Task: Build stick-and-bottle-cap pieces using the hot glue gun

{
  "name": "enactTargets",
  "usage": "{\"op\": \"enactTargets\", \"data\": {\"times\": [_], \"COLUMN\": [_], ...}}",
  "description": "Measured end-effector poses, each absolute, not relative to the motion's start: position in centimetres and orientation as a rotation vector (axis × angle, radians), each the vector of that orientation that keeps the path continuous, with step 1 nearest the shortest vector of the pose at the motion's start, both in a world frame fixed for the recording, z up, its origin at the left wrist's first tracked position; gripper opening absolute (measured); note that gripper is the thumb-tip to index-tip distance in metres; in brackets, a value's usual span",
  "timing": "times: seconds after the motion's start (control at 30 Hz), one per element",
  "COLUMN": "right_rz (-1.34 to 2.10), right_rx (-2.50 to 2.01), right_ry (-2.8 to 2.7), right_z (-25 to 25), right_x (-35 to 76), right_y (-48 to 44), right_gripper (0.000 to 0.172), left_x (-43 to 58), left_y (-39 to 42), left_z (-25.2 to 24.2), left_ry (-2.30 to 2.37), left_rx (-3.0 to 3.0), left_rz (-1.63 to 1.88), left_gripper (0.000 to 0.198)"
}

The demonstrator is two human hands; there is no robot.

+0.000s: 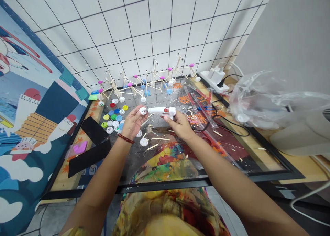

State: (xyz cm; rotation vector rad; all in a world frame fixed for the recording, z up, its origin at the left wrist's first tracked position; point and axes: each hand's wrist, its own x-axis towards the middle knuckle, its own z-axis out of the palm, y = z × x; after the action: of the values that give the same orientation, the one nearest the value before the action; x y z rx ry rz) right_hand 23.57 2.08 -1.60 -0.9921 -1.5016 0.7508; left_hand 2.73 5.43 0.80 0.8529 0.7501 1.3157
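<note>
My right hand [179,125] grips a white glue gun [162,110], held level with its nozzle pointing left. The nozzle touches a white bottle cap [142,110] pinched in the fingers of my left hand [133,122]. A red bead bracelet [125,138] circles my left wrist. Both hands hover over a glass-topped table [108,167]. Below them lie loose wooden sticks [160,138] and another white cap [143,142].
Several coloured bottle caps [114,118] lie left of my hands. A row of stick-and-cap models [144,81] stands along the tiled wall. A power strip [214,80] with a black cord, a clear plastic bag [260,98] and black sheets [90,143] are around.
</note>
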Motion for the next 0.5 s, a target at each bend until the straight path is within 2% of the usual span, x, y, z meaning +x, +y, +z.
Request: {"op": "enactTargets", "data": {"times": [0.5], "right_rz": [0.738], "right_rx": [-0.982], "right_ry": [-1.55], "right_z": [-2.39], "right_x": [23.68], "right_y": [2.41], "right_gripper": [0.036], "left_x": [2.94], "left_y": [5.28], "left_z": [0.59], "left_ry": [0.778], "left_rx": [0.871], "left_rz": [1.338], "left_gripper": [0.031]}}
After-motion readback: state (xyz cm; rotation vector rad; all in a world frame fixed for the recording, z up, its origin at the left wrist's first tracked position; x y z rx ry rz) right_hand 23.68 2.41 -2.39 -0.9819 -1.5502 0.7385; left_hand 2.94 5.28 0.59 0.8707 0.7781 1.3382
